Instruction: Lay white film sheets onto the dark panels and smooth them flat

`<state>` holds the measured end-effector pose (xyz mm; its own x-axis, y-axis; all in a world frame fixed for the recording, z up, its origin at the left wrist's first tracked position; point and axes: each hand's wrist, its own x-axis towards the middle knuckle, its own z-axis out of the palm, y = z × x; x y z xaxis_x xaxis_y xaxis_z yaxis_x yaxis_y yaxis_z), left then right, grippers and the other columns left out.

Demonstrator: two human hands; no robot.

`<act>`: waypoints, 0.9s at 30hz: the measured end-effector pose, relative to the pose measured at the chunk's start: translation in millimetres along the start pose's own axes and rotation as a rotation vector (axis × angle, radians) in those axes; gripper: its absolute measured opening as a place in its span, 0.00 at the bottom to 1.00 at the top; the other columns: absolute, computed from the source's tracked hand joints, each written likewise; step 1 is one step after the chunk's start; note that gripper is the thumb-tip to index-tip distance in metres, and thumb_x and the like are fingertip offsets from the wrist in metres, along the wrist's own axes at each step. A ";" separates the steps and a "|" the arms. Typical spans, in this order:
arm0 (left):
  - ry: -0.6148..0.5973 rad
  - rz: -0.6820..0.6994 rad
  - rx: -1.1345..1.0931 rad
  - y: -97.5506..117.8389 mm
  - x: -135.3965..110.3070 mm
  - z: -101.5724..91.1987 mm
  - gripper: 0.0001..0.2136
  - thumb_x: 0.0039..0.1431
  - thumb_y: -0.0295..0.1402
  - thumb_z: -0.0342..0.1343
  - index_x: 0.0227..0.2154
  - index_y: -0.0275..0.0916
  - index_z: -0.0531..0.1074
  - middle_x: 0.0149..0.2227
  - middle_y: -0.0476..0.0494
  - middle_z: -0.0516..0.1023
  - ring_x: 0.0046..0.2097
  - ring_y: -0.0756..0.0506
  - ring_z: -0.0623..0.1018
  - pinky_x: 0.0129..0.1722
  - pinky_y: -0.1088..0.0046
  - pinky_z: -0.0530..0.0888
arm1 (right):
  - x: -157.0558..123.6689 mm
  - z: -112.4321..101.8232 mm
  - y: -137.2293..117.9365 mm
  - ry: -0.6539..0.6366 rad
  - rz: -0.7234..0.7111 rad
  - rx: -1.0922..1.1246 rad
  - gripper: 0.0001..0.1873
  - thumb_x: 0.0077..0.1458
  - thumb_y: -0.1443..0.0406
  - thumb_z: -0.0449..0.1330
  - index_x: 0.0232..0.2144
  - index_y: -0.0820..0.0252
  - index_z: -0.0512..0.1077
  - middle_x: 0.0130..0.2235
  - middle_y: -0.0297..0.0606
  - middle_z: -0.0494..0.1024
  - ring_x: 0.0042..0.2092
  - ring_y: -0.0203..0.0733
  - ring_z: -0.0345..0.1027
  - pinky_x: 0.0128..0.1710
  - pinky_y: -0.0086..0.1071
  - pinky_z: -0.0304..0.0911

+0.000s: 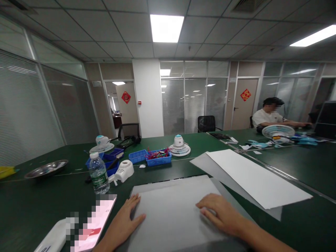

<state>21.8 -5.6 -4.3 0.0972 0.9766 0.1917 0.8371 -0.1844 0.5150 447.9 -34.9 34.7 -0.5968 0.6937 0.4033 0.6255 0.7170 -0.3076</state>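
Observation:
My left hand [125, 219] lies flat and open on the left edge of a pale grey sheet [172, 213] on the green table [39, 206]. My right hand [219, 213] rests on the same sheet's right part, fingers curved down and pressing on it, with nothing held. A second pile of white and grey sheets [252, 178] lies to the right, beyond my right hand. A phone with a pink screen [94, 225] lies left of my left hand.
A water bottle [98, 173], a white fan part [124, 170], blue bins [157, 157], small fans [179, 146] and a metal bowl [46, 168] stand farther back. A seated person [270, 113] works at the far right beside another fan [278, 132].

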 end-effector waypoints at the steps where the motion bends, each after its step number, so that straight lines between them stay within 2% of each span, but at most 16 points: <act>1: 0.003 -0.005 0.006 0.4 0.6 0.3 0.35 0.53 0.48 0.59 0.62 0.36 0.68 0.68 0.37 0.63 0.69 0.33 0.60 0.68 0.49 0.56 | -1.8 -2.3 17.2 0.015 0.085 -0.047 0.21 0.67 0.56 0.49 0.48 0.56 0.77 0.47 0.44 0.82 0.48 0.47 0.75 0.53 0.43 0.66; 4: 0.040 -0.003 -0.017 -0.2 4.2 0.4 0.31 0.56 0.46 0.57 0.60 0.37 0.70 0.67 0.38 0.66 0.68 0.34 0.64 0.67 0.51 0.60 | -10.3 -14.4 64.9 0.054 0.280 -0.142 0.23 0.67 0.54 0.48 0.46 0.57 0.79 0.47 0.45 0.82 0.50 0.50 0.74 0.54 0.46 0.65; 7: 0.096 0.024 -0.050 -3.3 8.3 -1.2 0.26 0.58 0.44 0.54 0.56 0.38 0.74 0.64 0.38 0.71 0.64 0.36 0.70 0.66 0.53 0.64 | -20.3 -28.0 94.4 0.043 0.321 -0.138 0.23 0.65 0.52 0.49 0.46 0.55 0.79 0.49 0.43 0.81 0.55 0.51 0.71 0.59 0.47 0.62; 9: 0.113 0.030 -0.063 -4.6 9.4 -3.4 0.24 0.59 0.43 0.52 0.55 0.38 0.75 0.62 0.39 0.73 0.63 0.37 0.72 0.65 0.53 0.64 | -24.2 -31.7 101.1 -0.011 0.291 -0.144 0.23 0.65 0.51 0.49 0.47 0.53 0.79 0.51 0.40 0.80 0.58 0.50 0.68 0.61 0.47 0.60; 12: 0.090 0.009 -0.079 -3.3 8.1 -7.5 0.25 0.60 0.44 0.51 0.56 0.39 0.74 0.63 0.40 0.72 0.64 0.38 0.71 0.66 0.54 0.63 | -23.5 -26.1 97.1 -0.056 0.275 -0.210 0.23 0.65 0.52 0.49 0.48 0.53 0.79 0.55 0.40 0.78 0.59 0.49 0.67 0.61 0.45 0.59; 17: 0.077 -0.014 -0.103 0.8 4.6 -9.0 0.27 0.54 0.43 0.57 0.57 0.41 0.74 0.67 0.40 0.66 0.65 0.36 0.68 0.66 0.53 0.62 | -17.1 -11.1 93.2 -0.034 0.324 -0.283 0.24 0.65 0.51 0.50 0.52 0.52 0.77 0.56 0.41 0.77 0.56 0.49 0.69 0.60 0.44 0.60; 22: 0.081 0.002 -0.069 0.5 4.7 -7.0 0.24 0.55 0.42 0.56 0.55 0.41 0.76 0.67 0.40 0.66 0.66 0.37 0.67 0.67 0.53 0.60 | -28.1 -19.5 127.3 0.036 0.533 -0.411 0.28 0.66 0.54 0.46 0.59 0.60 0.71 0.59 0.48 0.73 0.60 0.52 0.66 0.61 0.46 0.57; 24: 0.090 0.006 -0.055 1.0 4.6 -7.4 0.23 0.56 0.43 0.56 0.54 0.42 0.76 0.66 0.41 0.67 0.66 0.36 0.68 0.66 0.53 0.61 | -36.8 -25.8 143.3 0.041 0.626 -0.456 0.29 0.65 0.53 0.47 0.58 0.61 0.71 0.59 0.50 0.74 0.58 0.54 0.68 0.57 0.47 0.61; 27: 0.084 0.016 -0.037 3.0 3.7 -8.2 0.22 0.58 0.44 0.54 0.52 0.42 0.78 0.65 0.40 0.69 0.64 0.35 0.70 0.65 0.52 0.63 | -46.8 -34.0 158.6 0.036 0.715 -0.515 0.26 0.64 0.52 0.48 0.53 0.58 0.75 0.54 0.49 0.78 0.52 0.54 0.72 0.49 0.44 0.66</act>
<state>20.3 -3.4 4.8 0.0637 0.9609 0.2694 0.8149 -0.2059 0.5418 592.1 44.0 -3.7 0.0348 0.9555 0.2929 0.9972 -0.0138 -0.0736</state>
